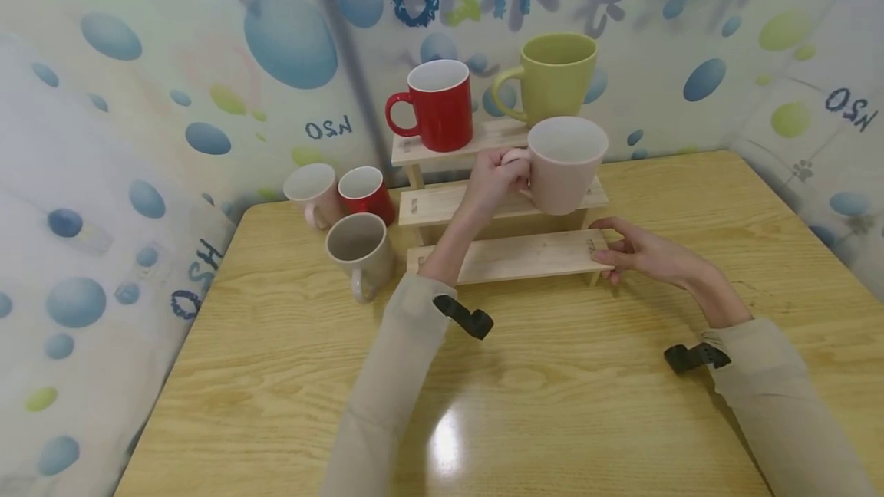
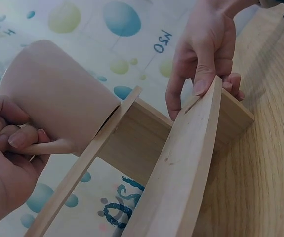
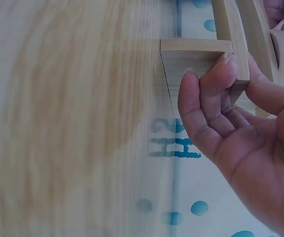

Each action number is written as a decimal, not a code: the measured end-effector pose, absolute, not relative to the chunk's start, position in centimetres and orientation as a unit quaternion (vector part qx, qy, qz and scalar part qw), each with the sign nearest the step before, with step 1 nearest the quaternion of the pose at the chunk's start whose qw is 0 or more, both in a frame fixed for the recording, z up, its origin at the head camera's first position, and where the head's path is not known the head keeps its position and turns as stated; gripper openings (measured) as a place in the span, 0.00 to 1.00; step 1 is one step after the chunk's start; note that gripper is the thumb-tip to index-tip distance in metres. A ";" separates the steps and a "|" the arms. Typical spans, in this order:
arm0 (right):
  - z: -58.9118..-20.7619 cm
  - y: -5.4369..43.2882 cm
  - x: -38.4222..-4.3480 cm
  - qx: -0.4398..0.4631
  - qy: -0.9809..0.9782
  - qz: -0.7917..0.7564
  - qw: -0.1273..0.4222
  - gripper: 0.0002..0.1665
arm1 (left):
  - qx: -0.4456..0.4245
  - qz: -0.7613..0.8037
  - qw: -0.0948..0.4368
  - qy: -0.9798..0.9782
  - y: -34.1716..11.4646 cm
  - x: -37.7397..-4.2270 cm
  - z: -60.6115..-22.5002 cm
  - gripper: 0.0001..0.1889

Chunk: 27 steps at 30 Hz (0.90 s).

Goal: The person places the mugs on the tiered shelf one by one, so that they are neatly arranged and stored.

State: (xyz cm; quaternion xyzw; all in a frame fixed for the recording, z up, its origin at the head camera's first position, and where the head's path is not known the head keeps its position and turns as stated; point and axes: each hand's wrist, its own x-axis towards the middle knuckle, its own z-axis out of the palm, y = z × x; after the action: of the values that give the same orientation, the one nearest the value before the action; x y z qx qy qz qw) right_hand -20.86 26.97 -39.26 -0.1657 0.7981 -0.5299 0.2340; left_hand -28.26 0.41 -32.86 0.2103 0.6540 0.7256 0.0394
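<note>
My left hand point(image 1: 499, 179) grips the handle of a pale pink mug point(image 1: 565, 167) at the right part of the middle step of a three-step wooden rack point(image 1: 525, 255). In the left wrist view the base of the pink mug point(image 2: 58, 94) is right at the edge of the middle board. My right hand point(image 1: 645, 251) holds the right end of the lowest board, thumb on top and fingers curled beneath, as the right wrist view also shows. On the top step stand a red mug point(image 1: 442, 110) and a yellow-green mug point(image 1: 558, 79), handles to the left.
Left of the rack, a light pink mug point(image 1: 311, 192), a small red mug point(image 1: 366, 194) and a greyish beige mug point(image 1: 361, 251) stand close together on the wooden table point(image 1: 276, 374). A patterned wall covering point(image 1: 207, 44) rises behind the rack.
</note>
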 end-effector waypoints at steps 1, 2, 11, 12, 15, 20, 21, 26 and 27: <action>-39.2 27.0 -20.9 -0.165 0.798 -0.530 0.234 0.35 | 0.212 0.724 0.038 0.656 0.4 -28.4 -32.8 0.18; -39.2 27.0 -20.9 -0.164 0.798 -0.530 0.235 0.35 | 0.214 0.723 0.037 0.656 0.5 -28.5 -32.8 0.18; -39.4 27.0 -21.0 -0.165 0.799 -0.529 0.235 0.35 | 0.213 0.727 0.042 0.651 0.7 -29.2 -32.9 0.17; -39.4 27.0 -21.0 -0.165 0.799 -0.529 0.235 0.35 | 0.214 0.728 0.042 0.650 0.8 -29.4 -32.9 0.17; -39.4 27.0 -21.0 -0.165 0.799 -0.529 0.235 0.35 | 0.215 0.729 0.044 0.648 0.9 -29.6 -33.0 0.17; -39.4 27.0 -21.0 -0.166 0.800 -0.528 0.233 0.35 | 0.221 0.730 0.044 0.645 1.0 -29.8 -32.9 0.17; -39.4 27.0 -21.0 -0.166 0.800 -0.528 0.233 0.35 | 0.222 0.730 0.044 0.645 1.0 -29.8 -32.9 0.17; -39.4 27.0 -21.0 -0.166 0.800 -0.528 0.233 0.34 | 0.218 0.733 0.045 0.643 0.9 -29.7 -32.8 0.17; -39.4 27.0 -21.0 -0.165 0.800 -0.527 0.233 0.35 | 0.216 0.733 0.045 0.644 0.9 -29.7 -32.8 0.17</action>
State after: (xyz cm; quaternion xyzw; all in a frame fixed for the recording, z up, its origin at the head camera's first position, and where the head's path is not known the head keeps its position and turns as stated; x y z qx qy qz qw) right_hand -20.96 27.03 -39.37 -0.1654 0.8001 -0.5274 0.2332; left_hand -29.69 0.94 -32.77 0.2155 0.6437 0.7330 0.0449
